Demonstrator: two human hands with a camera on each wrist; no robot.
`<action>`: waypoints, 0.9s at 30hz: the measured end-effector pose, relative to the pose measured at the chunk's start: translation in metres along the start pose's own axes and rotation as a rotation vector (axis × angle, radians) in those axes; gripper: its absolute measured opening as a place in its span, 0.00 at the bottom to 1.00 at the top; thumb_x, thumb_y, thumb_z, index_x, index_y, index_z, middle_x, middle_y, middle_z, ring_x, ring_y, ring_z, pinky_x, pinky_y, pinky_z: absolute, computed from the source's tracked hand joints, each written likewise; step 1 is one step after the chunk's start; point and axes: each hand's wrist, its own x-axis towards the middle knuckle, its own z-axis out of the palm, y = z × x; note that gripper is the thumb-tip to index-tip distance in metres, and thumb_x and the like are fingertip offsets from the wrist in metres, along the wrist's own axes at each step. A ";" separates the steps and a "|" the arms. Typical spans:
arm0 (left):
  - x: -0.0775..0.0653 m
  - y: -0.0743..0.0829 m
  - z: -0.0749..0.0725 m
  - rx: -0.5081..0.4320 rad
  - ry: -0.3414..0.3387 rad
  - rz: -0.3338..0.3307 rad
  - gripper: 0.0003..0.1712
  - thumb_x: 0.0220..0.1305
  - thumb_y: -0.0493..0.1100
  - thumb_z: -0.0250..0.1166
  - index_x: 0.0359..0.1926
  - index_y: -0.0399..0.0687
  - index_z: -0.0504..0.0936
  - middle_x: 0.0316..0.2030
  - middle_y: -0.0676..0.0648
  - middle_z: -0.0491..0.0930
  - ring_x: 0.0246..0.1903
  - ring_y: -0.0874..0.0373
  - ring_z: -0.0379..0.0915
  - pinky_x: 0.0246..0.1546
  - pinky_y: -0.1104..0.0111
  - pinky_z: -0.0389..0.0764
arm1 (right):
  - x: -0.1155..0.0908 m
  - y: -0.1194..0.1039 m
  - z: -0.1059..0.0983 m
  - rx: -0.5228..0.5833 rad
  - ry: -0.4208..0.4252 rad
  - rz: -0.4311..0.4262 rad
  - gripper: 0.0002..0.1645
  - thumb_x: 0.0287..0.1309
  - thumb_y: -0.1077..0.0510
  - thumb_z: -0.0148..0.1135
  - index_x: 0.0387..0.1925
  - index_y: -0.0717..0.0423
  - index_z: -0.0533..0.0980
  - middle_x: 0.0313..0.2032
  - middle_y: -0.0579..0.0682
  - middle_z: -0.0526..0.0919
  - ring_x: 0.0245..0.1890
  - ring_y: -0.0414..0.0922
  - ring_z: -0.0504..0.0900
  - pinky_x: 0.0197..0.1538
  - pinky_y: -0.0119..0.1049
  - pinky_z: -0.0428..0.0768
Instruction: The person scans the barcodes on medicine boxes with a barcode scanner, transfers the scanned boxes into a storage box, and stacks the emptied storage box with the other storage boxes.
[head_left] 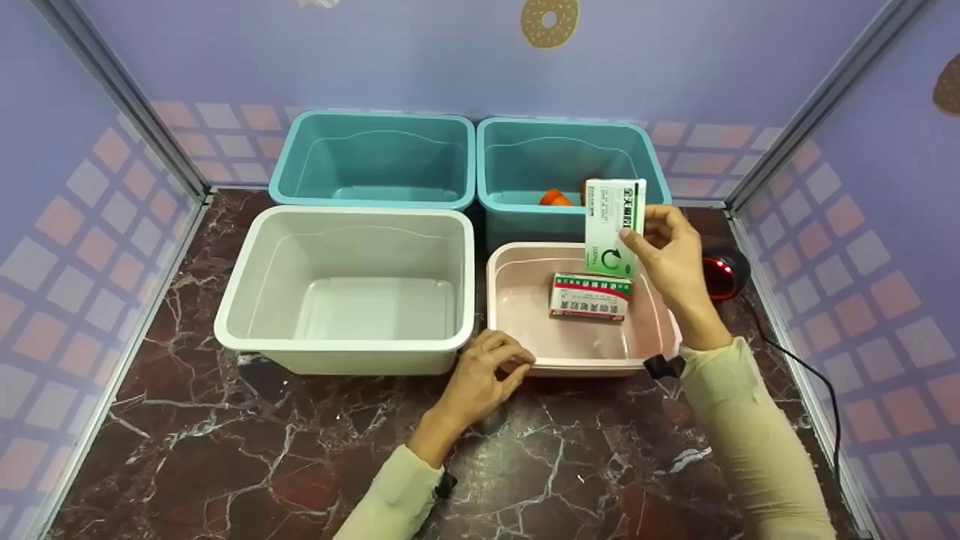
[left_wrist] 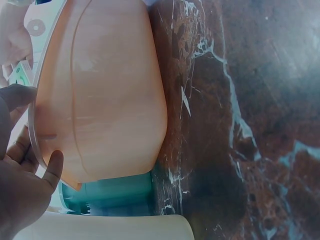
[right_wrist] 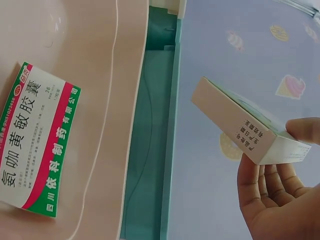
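My right hand holds a white and green medicine box by its edge, thumb on one face and fingers behind. It is held up above the pink bin, overlapping the right teal bin in the head view. A second medicine box, white with red and green bands, lies inside the pink bin; the right wrist view shows its printed face. My left hand grips the pink bin's near left rim, with fingers on both sides of the rim in the left wrist view.
A larger white bin stands to the left. Behind are two teal bins, the right one with orange items inside. A black device with a red light and a cable sits at the right, near the patterned wall.
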 end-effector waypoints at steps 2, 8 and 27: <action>0.000 0.000 0.000 0.004 0.000 -0.002 0.03 0.61 0.44 0.70 0.37 0.56 0.87 0.37 0.56 0.81 0.45 0.59 0.74 0.49 0.64 0.73 | 0.002 -0.001 0.004 -0.013 -0.008 -0.001 0.19 0.55 0.66 0.69 0.48 0.62 0.75 0.34 0.42 0.82 0.35 0.39 0.80 0.40 0.27 0.78; 0.000 -0.001 0.001 0.006 0.001 -0.001 0.03 0.61 0.44 0.70 0.37 0.56 0.87 0.37 0.56 0.81 0.45 0.59 0.75 0.50 0.63 0.74 | 0.009 -0.005 0.015 -0.050 -0.033 -0.006 0.17 0.56 0.64 0.69 0.46 0.60 0.75 0.33 0.43 0.82 0.34 0.39 0.80 0.39 0.27 0.78; 0.000 -0.001 0.001 0.001 0.009 0.009 0.03 0.61 0.44 0.70 0.37 0.56 0.87 0.36 0.56 0.81 0.45 0.59 0.74 0.50 0.64 0.73 | 0.032 -0.019 0.055 -0.108 -0.109 -0.052 0.17 0.56 0.61 0.70 0.47 0.56 0.77 0.38 0.48 0.85 0.37 0.40 0.80 0.44 0.30 0.79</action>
